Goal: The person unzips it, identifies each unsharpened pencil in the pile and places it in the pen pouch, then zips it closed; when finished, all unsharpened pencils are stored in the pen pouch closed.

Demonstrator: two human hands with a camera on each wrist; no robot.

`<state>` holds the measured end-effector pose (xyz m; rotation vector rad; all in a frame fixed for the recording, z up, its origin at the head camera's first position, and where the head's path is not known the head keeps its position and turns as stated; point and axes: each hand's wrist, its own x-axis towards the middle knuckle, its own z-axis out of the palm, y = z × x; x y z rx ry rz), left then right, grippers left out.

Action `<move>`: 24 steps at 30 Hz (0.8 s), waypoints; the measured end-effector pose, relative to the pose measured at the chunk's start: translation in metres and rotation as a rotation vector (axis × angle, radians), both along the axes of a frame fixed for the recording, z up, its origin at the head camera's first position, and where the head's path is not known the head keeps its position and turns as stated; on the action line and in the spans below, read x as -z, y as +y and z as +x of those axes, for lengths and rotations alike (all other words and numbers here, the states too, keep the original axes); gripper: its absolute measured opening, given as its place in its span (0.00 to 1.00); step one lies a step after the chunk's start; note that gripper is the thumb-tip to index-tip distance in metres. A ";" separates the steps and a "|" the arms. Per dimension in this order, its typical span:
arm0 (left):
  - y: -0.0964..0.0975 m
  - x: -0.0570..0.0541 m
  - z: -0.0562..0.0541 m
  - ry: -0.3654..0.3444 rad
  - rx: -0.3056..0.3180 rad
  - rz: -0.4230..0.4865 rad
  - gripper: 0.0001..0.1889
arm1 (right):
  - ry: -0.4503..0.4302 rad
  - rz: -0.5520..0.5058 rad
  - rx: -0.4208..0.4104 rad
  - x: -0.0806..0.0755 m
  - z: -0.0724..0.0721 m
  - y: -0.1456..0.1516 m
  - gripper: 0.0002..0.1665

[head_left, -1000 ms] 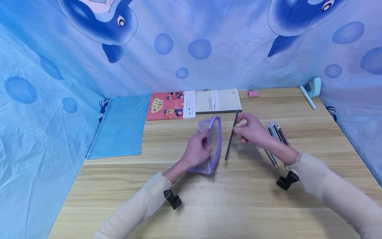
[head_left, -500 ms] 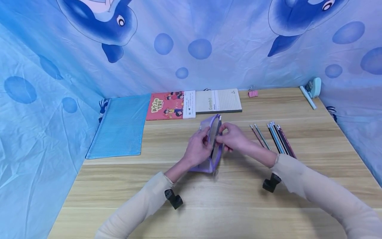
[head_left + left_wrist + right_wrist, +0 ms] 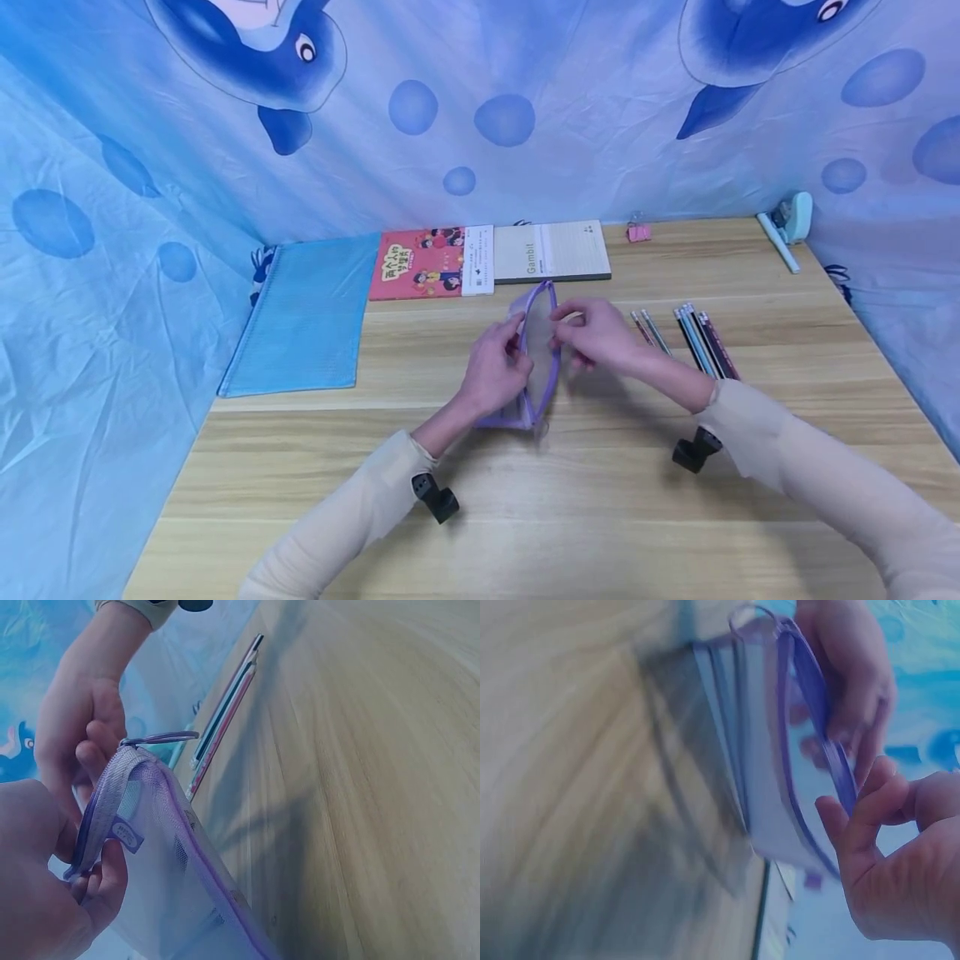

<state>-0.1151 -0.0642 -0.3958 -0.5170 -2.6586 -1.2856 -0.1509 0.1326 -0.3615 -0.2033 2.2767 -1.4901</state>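
A purple-edged mesh pencil case (image 3: 542, 358) stands with its zipped mouth spread apart. My left hand (image 3: 495, 367) pinches the near left rim, thumb and fingers on either side of the zip in the left wrist view. At the opposite rim, my right hand (image 3: 600, 333) has its fingertips by the opening. No pencil shows in that hand; its fingers are loosely bent in the right wrist view. Long thin shapes show through the case's side wall there, though blurred. To the right lie several pencils (image 3: 705, 342) in a loose row, partly behind the right forearm.
Along the back lie a blue mesh folder (image 3: 300, 321), a red book (image 3: 420, 265), a notepad (image 3: 558, 252) and a pink clip (image 3: 639, 233). A light blue stick (image 3: 780, 243) and a pale blue object (image 3: 799, 218) are at the back right corner. A printed blue curtain (image 3: 585, 150) borders the table.
The right hand carried a dark pencil leftward into the pencil case and let it go. Its fingers have since drawn slightly back to the right. The left hand stayed on the rim.
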 end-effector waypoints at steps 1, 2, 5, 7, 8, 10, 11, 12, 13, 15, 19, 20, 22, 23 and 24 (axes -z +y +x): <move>0.000 0.000 0.000 0.003 0.000 0.003 0.34 | 0.011 0.014 0.007 -0.002 -0.002 0.007 0.21; 0.000 0.000 0.000 0.008 0.001 0.005 0.34 | 0.016 0.029 0.018 -0.004 -0.004 0.015 0.20; -0.001 0.001 0.000 0.010 0.008 0.009 0.33 | 0.019 0.105 0.025 -0.008 -0.010 0.043 0.20; -0.001 0.001 0.000 0.015 0.011 0.006 0.33 | 0.016 0.171 0.016 -0.007 -0.015 0.064 0.20; -0.001 0.002 0.000 0.018 0.011 0.003 0.33 | 0.018 0.209 0.007 -0.006 -0.017 0.075 0.20; 0.000 0.003 0.000 0.022 0.011 0.000 0.33 | 0.028 0.283 -0.022 -0.002 -0.021 0.095 0.20; 0.000 0.003 0.000 0.023 0.011 0.001 0.33 | 0.033 0.314 -0.035 0.001 -0.021 0.105 0.20; 0.000 0.003 0.000 0.024 0.012 0.000 0.33 | 0.036 0.341 -0.047 0.003 -0.022 0.114 0.20; 0.000 0.003 0.000 0.023 0.014 -0.001 0.33 | 0.037 0.363 -0.056 0.006 -0.022 0.123 0.19; 0.001 0.004 0.000 0.019 0.017 -0.005 0.33 | 0.045 0.401 -0.075 0.011 -0.021 0.137 0.17; 0.001 0.004 0.000 -0.011 0.027 -0.006 0.34 | 0.077 0.461 -0.101 0.018 -0.017 0.155 0.12; 0.001 0.005 0.000 -0.019 0.029 -0.005 0.34 | 0.086 0.472 -0.109 0.019 -0.016 0.158 0.11; 0.002 0.005 0.000 -0.037 0.035 0.000 0.34 | 0.088 0.485 -0.122 0.021 -0.014 0.163 0.10; 0.002 0.005 0.000 -0.042 0.037 0.000 0.34 | 0.083 0.487 -0.125 0.022 -0.012 0.164 0.10; 0.002 0.006 0.000 -0.046 0.039 0.000 0.34 | 0.076 0.487 -0.125 0.022 -0.011 0.166 0.09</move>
